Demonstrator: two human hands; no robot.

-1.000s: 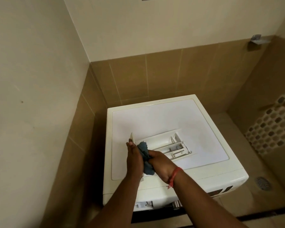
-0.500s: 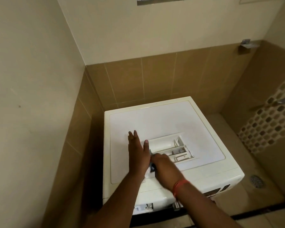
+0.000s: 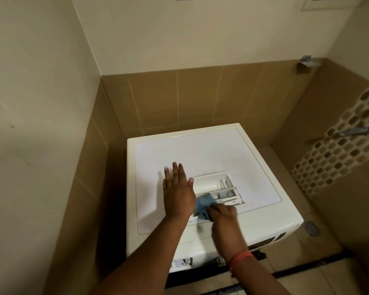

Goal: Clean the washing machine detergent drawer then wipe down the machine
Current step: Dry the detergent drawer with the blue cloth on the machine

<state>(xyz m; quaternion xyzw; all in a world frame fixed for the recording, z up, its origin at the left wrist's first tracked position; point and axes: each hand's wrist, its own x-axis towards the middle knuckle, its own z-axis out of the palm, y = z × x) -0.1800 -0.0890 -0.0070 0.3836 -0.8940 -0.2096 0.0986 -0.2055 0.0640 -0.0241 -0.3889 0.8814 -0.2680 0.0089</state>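
A white detergent drawer (image 3: 216, 186) lies on top of the white washing machine (image 3: 200, 152), its compartments facing up. My left hand (image 3: 177, 190) lies flat with straight fingers on the drawer's left end and the machine top. My right hand (image 3: 223, 213) grips a crumpled blue cloth (image 3: 202, 204) and presses it against the drawer's near left part. The hand is motion-blurred. A red thread band sits on my right wrist.
The machine stands in a corner between a cream wall on the left and brown tiles behind. A floor drain (image 3: 311, 228) lies to the right. A metal tap (image 3: 355, 131) sticks out of the mosaic wall at right. The open drawer slot (image 3: 181, 264) shows on the machine's front.
My left hand went from holding the drawer's upright end to lying flat over it. The right hand with the cloth moved rightward along the drawer. The camera view tilted up slightly.
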